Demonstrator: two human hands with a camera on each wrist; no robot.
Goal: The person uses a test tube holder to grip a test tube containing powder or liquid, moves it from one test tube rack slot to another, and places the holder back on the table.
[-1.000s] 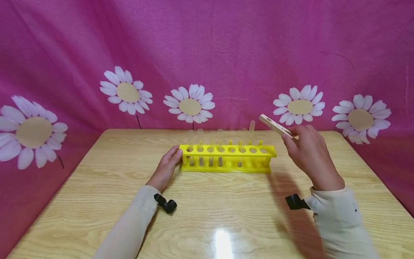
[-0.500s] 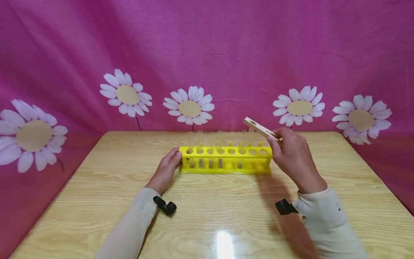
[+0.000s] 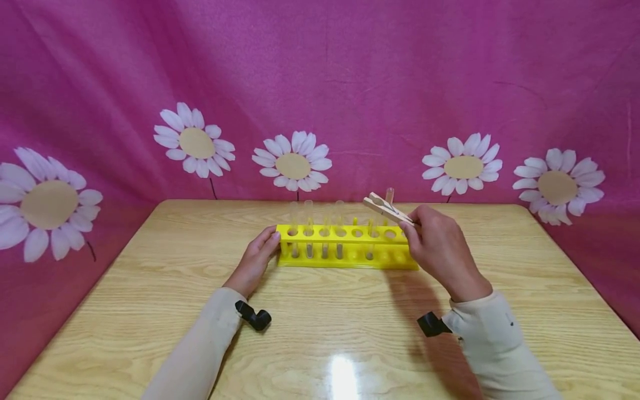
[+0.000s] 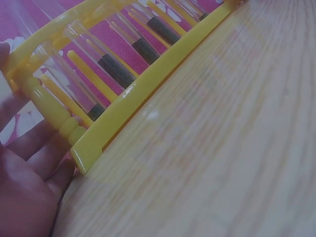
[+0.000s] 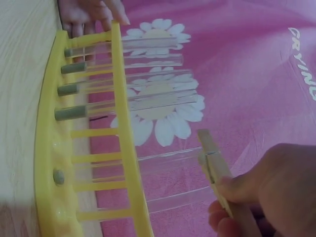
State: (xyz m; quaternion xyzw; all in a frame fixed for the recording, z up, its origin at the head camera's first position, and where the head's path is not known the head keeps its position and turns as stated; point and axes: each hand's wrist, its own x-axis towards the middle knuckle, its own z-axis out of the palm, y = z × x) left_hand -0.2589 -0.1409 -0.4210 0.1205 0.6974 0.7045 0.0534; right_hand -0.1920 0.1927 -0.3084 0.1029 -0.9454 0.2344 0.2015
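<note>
A yellow test tube rack [image 3: 347, 264] stands mid-table. Its left end is gripped by my left hand [image 3: 255, 260], thumb in front and fingers behind the end post. Several clear test tubes [image 3: 309, 214] stand upright in its holes, with dark grey contents at their bottoms, plainest in the left wrist view. My right hand [image 3: 442, 250] pinches a wooden test tube clamp [image 3: 392, 211] over the rack's right part, its jaws spread. Its tip is at the top of the tube [image 5: 173, 160] in the sixth hole; whether it touches the glass I cannot tell.
Behind the clamp, one more clear tube [image 3: 390, 193] rises from the rack's back row. Yellow drying pegs [image 5: 98, 186] line that back row. The wooden table [image 3: 300, 333] ends at a pink curtain [image 3: 360, 83] printed with daisies.
My right hand has moved left and slightly down, bringing the clamp over the sixth-hole tube. The clamp's jaws have spread apart. My left hand stays on the rack's end.
</note>
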